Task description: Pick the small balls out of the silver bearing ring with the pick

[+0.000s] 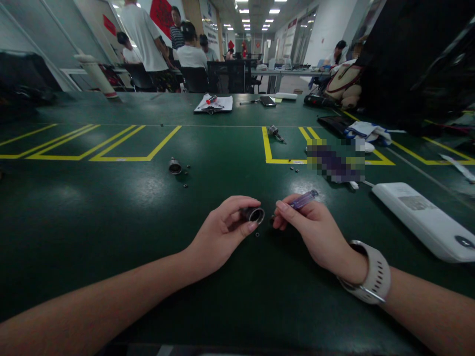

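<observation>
My left hand (222, 232) is closed round a small metal ring-shaped cylinder (254, 214), held just above the green table (111, 207). My right hand (311, 227) pinches a small screwdriver with a clear purple handle (302, 199), its tip pointing toward the cylinder. A tiny dark screw (257, 234) lies on the table just below the cylinder. A pale watch (371, 277) is on my right wrist.
A second metal cylinder (174, 166) lies ahead to the left with small screws near it. A white flat device (423, 217) lies at the right. Another metal part (275, 132) sits inside yellow floor-tape lines. A clipboard (214, 103) and phone (267, 101) lie farther back. People sit and stand beyond.
</observation>
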A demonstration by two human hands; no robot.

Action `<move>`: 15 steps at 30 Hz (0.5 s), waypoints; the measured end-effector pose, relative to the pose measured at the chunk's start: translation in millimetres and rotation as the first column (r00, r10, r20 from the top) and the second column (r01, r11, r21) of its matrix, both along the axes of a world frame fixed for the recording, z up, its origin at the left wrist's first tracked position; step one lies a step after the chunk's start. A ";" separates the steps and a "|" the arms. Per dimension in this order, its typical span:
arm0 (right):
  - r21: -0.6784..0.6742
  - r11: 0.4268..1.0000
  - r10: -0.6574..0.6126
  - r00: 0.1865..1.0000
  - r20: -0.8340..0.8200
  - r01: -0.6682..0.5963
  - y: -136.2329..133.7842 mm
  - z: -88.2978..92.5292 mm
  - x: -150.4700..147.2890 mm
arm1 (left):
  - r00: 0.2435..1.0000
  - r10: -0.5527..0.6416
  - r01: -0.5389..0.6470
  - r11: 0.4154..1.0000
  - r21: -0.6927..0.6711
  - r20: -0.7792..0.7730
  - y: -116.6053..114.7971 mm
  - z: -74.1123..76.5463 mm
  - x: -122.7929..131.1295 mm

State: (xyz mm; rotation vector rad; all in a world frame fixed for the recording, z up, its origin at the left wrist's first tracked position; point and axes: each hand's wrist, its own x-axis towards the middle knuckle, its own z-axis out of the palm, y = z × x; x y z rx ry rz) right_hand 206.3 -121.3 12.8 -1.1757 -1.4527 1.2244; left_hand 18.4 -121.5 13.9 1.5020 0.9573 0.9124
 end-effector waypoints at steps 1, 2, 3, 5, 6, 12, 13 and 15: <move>0.004 1.000 0.004 1.000 -0.010 -0.004 0.2 -0.5 0.1 | 1.000 -0.005 0.005 1.000 0.017 0.003 0.8 -1.9 0.6; 0.007 1.000 0.004 1.000 -0.025 -0.004 0.3 -1.1 0.2 | 1.000 -0.009 0.009 1.000 0.029 0.002 1.4 -3.6 1.3; 0.009 1.000 -0.003 0.999 -0.043 0.004 0.1 -1.7 0.5 | 1.000 -0.012 0.012 0.999 0.034 -0.002 1.9 -4.9 1.8; 0.017 0.999 -0.032 0.995 -0.095 0.033 -0.7 -2.8 1.3 | 1.000 -0.017 0.017 0.999 0.029 -0.015 2.3 -6.2 2.5; 0.025 0.998 -0.051 0.991 -0.125 0.055 -1.3 -3.3 1.9 | 1.000 -0.016 0.017 1.000 0.025 -0.019 2.1 -6.2 2.6; 0.022 1.000 -0.001 0.983 -0.181 0.005 -4.6 -4.3 3.6 | 1.000 0.000 0.000 1.000 -0.015 -0.001 -0.4 1.4 -0.4; 0.021 1.000 0.018 0.986 -0.167 -0.015 -4.8 -4.1 3.4 | 1.000 0.006 -0.006 1.000 -0.029 0.001 -0.8 3.4 -1.1; 0.027 0.999 0.044 0.991 -0.129 -0.041 -4.8 -3.6 2.8 | 1.000 0.024 -0.023 0.998 -0.061 0.008 -1.4 7.1 -2.1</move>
